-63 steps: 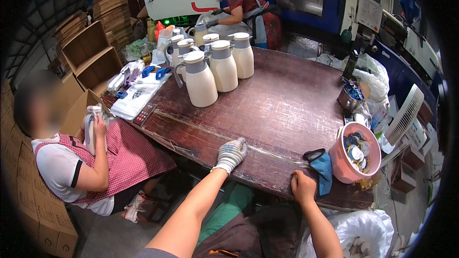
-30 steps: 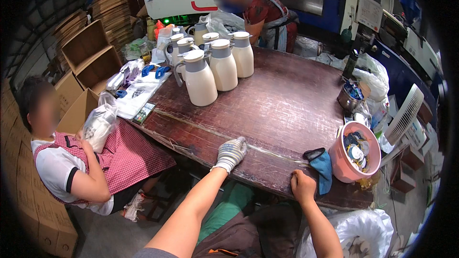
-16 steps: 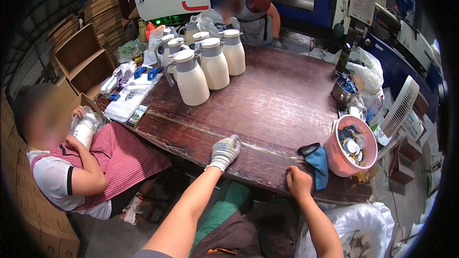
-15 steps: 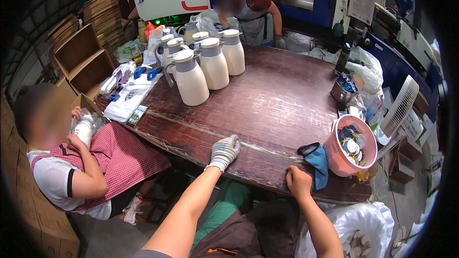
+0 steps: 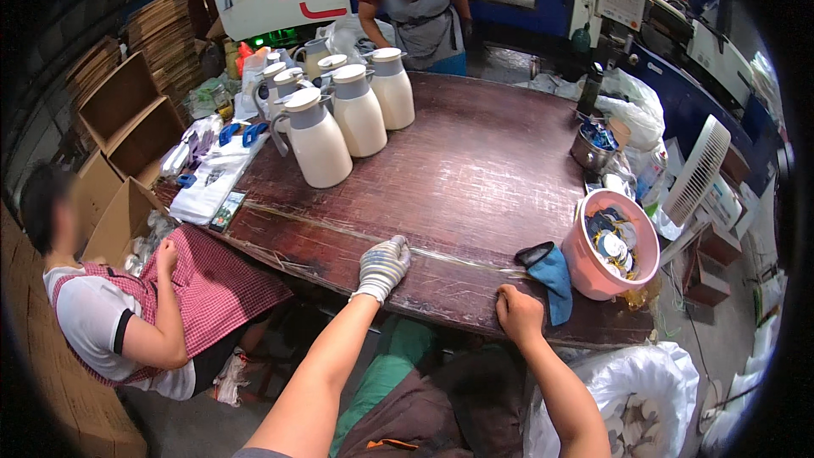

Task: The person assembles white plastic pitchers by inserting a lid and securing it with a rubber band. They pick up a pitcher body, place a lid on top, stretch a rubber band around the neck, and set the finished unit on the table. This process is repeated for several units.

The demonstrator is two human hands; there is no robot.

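Note:
My left hand (image 5: 383, 264), in a knitted work glove, rests fingers curled on the near part of the dark wooden table (image 5: 475, 170). My bare right hand (image 5: 519, 315) lies on the table's front edge, holding nothing. A blue cloth with a black patch (image 5: 547, 271) lies just right of that hand. A pink bucket (image 5: 612, 244) filled with small round parts stands beyond the cloth. Several cream jugs with grey lids (image 5: 339, 119) stand in a cluster at the far left of the table.
A seated person in a checked apron (image 5: 144, 305) is at the left. Another person in a grey apron (image 5: 415, 8) stands behind the table. Cardboard boxes (image 5: 119, 119) stack at the left. A white fan (image 5: 697, 170), a metal bowl (image 5: 589, 148) and bags sit at the right.
The seated person at the left has lowered the hands to the lap and no longer holds the white item. The standing person moved right behind the table. My hands stayed put.

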